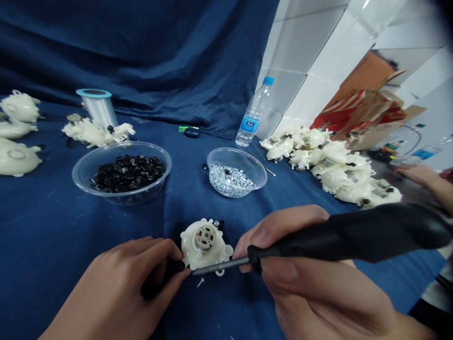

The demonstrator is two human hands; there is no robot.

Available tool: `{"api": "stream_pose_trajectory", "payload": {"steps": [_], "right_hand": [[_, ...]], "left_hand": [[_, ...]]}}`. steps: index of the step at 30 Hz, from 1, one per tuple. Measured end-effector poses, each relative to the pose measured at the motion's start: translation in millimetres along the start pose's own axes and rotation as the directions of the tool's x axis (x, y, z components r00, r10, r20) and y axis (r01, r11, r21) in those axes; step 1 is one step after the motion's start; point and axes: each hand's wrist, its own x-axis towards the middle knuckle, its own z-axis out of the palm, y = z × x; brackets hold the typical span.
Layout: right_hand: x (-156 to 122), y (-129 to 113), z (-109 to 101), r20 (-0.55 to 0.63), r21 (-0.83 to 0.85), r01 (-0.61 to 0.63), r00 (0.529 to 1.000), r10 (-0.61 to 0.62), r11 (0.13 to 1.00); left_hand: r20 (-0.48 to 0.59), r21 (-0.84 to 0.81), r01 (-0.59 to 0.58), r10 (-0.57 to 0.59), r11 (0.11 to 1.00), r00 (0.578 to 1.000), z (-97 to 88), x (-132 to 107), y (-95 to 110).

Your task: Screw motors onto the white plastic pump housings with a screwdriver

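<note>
A round cream plastic housing [204, 245] with a small metal motor end in its middle lies on the blue cloth [53, 226] near the front. My left hand [130, 278] pinches its left edge, fingers closed on it and on a small black part. My right hand [311, 278] grips a black-handled screwdriver [354, 236]; the thin metal shaft points left and its tip meets the housing's lower edge. A tiny loose screw [200, 282] lies just below the housing.
A clear bowl of black parts [122, 172] and a smaller clear bowl of silver screws [236, 172] stand behind. Cream housings are piled at the right [332, 160] and far left [17, 137]. A water bottle [254, 112], a wire spool [99, 106] and another person's hand [424, 179] are further off.
</note>
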Motion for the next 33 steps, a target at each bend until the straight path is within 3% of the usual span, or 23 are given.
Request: {"api": "stream_pose_trajectory", "payload": {"steps": [3,6,8,12,14,17,20,24,27,33], "right_hand": [[-3,0,0,-0.035,0.116,-0.049,0.998,0.053,0.992],[-2,-3,-4,-0.083,-0.004,0.034,0.996,-0.035,0.999],[5,-6,-9,-0.048,-0.055,0.079,0.996,-0.081,0.995],[24,-13,-17,0.204,-0.134,0.070,0.978,-0.042,0.988],[26,-15,-18,0.345,-0.198,0.065,0.938,0.008,0.978],[18,-16,-13,0.531,-0.310,0.088,0.842,0.095,0.947],[8,-12,-5,0.596,-0.448,0.170,0.789,0.152,0.878],[8,-7,7,0.584,-0.536,0.287,0.806,0.103,0.794],[9,-5,9,0.568,-0.530,0.292,0.819,0.078,0.796],[15,-10,-3,0.474,-0.397,0.024,0.862,0.182,0.918]], "left_hand": [[-0.042,0.005,-0.027,0.027,1.000,0.999,3.8,0,-2],[-0.075,0.051,-0.034,0.038,0.998,0.996,4.7,1,-1],[-0.066,0.076,-0.023,0.028,0.997,0.997,3.2,2,2],[-0.061,0.086,-0.017,0.022,0.996,0.998,-1.1,2,6],[-0.075,0.082,-0.020,0.026,0.996,0.997,-1.9,2,7],[-0.113,0.086,-0.023,0.033,0.996,0.993,-1.2,4,9],[-0.133,0.101,-0.029,0.042,0.995,0.990,-0.5,8,9],[-0.132,0.085,-0.054,0.064,0.995,0.989,-0.7,8,8],[-0.136,0.062,-0.052,0.060,0.997,0.989,0.0,7,6],[-0.093,0.032,0.030,-0.027,0.999,0.995,2.4,10,7]]}}
